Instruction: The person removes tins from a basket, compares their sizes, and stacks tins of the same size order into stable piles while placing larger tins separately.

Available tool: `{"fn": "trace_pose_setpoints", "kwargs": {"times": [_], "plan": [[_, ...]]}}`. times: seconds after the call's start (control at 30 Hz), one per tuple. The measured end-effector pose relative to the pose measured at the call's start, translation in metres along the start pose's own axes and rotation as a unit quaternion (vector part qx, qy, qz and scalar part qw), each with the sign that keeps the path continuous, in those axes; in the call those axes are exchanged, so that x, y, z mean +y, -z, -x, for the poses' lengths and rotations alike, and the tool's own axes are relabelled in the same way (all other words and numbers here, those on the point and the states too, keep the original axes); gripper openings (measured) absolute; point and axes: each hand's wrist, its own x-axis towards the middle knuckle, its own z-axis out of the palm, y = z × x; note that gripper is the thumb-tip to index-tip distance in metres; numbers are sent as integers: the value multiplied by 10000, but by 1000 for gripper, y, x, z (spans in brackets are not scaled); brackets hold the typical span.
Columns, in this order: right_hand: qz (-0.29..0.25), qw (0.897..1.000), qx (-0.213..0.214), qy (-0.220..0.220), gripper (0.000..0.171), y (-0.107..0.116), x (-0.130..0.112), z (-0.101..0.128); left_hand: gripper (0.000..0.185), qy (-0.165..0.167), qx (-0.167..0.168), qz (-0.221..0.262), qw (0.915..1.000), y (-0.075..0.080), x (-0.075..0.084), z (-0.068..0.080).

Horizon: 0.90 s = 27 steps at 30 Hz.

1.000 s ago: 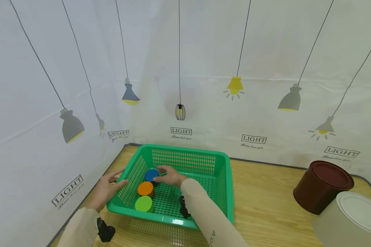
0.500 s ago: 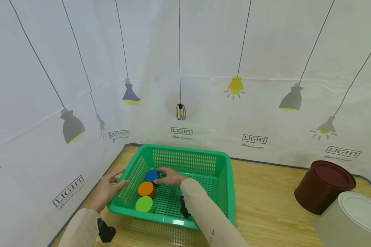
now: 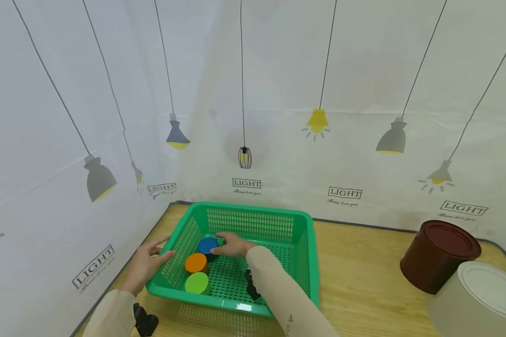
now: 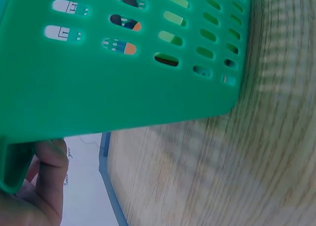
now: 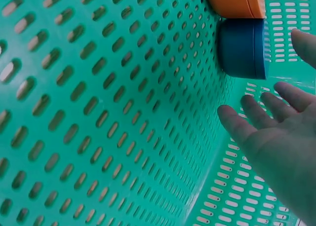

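A green slotted basket [image 3: 257, 211] sits on the wooden table near the back left corner. Inside, along its left wall, stand a blue cylinder [image 3: 207, 244], an orange one [image 3: 196, 263] and a light green one [image 3: 197, 282] in a row. My right hand [image 3: 233, 245] is inside the basket beside the blue cylinder [image 5: 242, 48]; its fingers [image 5: 276, 132] are straight and a little apart from the cylinder, holding nothing. My left hand [image 3: 145, 262] rests with spread fingers against the outside of the basket's left wall [image 4: 98, 97], a finger [image 4: 47, 186] at the rim.
A dark brown can [image 3: 440, 252] and a white can [image 3: 480, 295] stand at the right of the table [image 3: 362, 281]. A white curtain printed with lamps [image 3: 253, 117] closes in the back and left sides.
The view has tilted slightly, so the basket sits lower in the frame. My right hand stays by the blue cylinder, fingers now off it. My left hand stays at the basket's wall.
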Motion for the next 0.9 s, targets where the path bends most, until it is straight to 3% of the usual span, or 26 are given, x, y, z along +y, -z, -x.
{"fn": "trace_pose_setpoints", "kwargs": {"times": [0.47, 0.73, 0.9], "plan": [[14, 9994, -224, -252, 58, 2, 4, 4, 57, -117, 47, -49, 9999, -1, -1, -1], [29, 9988, 416, -271, 31, 3, 10, 6, 57, -40, 5, 26, 10000, -1, -3, -2], [-112, 9997, 234, 33, 44, 2, 9, 7, 58, -21, -8, 43, 10000, -1, -2, -1]]}}
